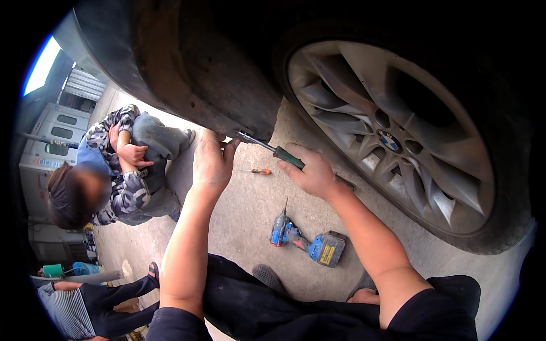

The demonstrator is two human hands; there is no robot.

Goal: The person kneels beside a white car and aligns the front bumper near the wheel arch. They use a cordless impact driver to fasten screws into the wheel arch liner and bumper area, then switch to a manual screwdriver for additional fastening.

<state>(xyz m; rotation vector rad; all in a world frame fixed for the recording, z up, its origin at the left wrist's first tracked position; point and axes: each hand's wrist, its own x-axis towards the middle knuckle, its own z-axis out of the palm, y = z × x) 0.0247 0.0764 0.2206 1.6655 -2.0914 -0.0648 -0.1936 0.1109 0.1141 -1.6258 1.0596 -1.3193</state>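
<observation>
My right hand (313, 170) is wrapped round the green handle of a screwdriver (289, 157). Its metal shaft points up and left, with the tip against the lower edge of a dark car bumper (219, 85). Beside that tip is my left hand (211, 166), its thumb and fingers closed at the bumper's edge. What the fingers pinch there is hidden. Below the bumper, a second screwdriver (260, 171) with an orange and black handle lies on the concrete floor. A blue cordless drill (296, 235) with a long bit and a black battery rests nearer my feet.
A large alloy car wheel (392, 142) fills the right side, close to my right arm. At left a person (122, 165) in a camouflage top and cap crouches with folded arms. Another person (85, 307) in a striped top is at lower left. A white vehicle (54, 136) stands behind.
</observation>
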